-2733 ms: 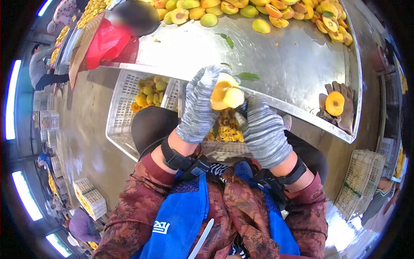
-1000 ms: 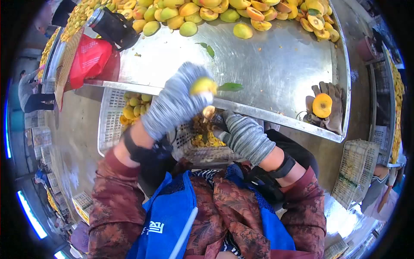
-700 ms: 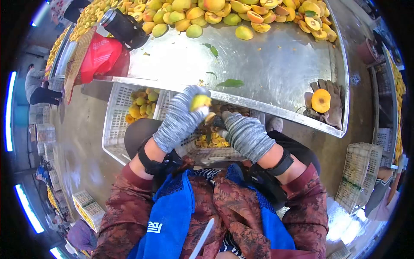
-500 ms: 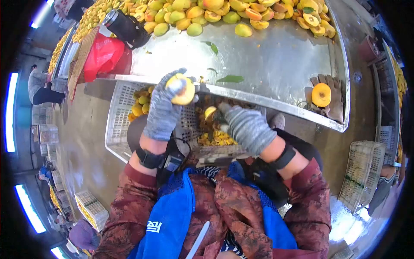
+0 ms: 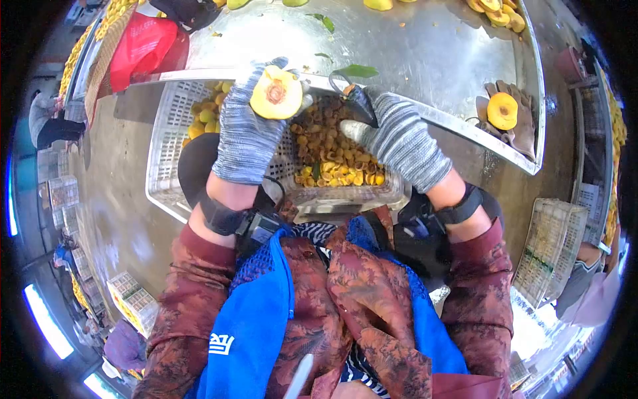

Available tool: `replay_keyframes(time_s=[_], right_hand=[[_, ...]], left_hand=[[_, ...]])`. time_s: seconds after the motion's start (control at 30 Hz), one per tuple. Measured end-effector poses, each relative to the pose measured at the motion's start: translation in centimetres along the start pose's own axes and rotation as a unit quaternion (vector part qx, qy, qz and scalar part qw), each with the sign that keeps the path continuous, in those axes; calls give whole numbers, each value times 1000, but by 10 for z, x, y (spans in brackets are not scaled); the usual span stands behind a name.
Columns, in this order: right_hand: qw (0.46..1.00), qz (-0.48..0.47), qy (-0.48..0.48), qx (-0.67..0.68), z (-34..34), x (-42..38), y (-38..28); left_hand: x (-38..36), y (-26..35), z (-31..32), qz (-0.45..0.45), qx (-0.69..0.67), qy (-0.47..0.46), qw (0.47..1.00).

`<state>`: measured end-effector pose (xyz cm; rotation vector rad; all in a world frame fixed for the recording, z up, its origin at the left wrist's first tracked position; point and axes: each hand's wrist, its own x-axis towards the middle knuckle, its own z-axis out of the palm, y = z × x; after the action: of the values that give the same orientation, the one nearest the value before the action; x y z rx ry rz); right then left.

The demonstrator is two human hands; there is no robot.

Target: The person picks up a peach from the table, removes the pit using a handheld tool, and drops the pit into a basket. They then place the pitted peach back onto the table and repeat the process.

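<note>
My left hand, in a grey knit glove, grips a yellow peach half. Its cut face points up at me, with a rough reddish-brown centre. In my right hand, gloved the same way, is a small dark pitting tool with a thin curved loop at its tip. The tool is apart from the peach half, to its right. Below and between the hands, a crate holds brown peach pits and yellow scraps. A second crate, to the left, holds yellow peach pieces.
The metal table has a raised edge just beyond my hands. On it lie a green leaf, a red bag, and a brown glove under another peach half. A stacked crate stands right. Another person is far left.
My view has tilted down, showing more of the crate. The right hand has risen out of the crate with the pitting tool. The left hand's peach half now faces me more fully.
</note>
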<state>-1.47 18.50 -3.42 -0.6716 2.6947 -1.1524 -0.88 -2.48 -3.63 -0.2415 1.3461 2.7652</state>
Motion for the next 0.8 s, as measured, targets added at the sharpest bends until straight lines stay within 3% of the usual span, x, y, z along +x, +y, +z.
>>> replay_keyframes(time_s=[0.03, 0.07, 0.1, 0.13, 0.3, 0.4, 0.57, 0.73, 0.8], right_hand=[[1000, -11, 15, 7, -1, -1, -10], [994, 8, 19, 103, 6, 0, -13], [991, -42, 48, 114, 13, -1, -18], [990, -19, 50, 129, 15, -3, -27], [987, 62, 23, 146, 20, -3, -41], [986, 36, 47, 154, 25, -3, -36], [984, 14, 60, 166, 30, -3, -36], [987, 45, 36, 153, 27, -3, -39], [985, 13, 47, 166, 33, -5, -35]], left_hand=[[-3, -2, 6, 7, 0, -5, 1000], [-5, -5, 13, 64, 159, -3, 985], [-2, -4, 15, 123, 315, 1, 941], [8, -5, 12, -9, -95, 25, 995], [2, -8, 23, 20, -101, 8, 995], [-4, -8, 28, 18, -103, -36, 994], [-8, -11, 47, 55, -26, 27, 998], [-10, -11, 53, 71, 12, 5, 997], [-15, -8, 59, 77, 20, 12, 997]])
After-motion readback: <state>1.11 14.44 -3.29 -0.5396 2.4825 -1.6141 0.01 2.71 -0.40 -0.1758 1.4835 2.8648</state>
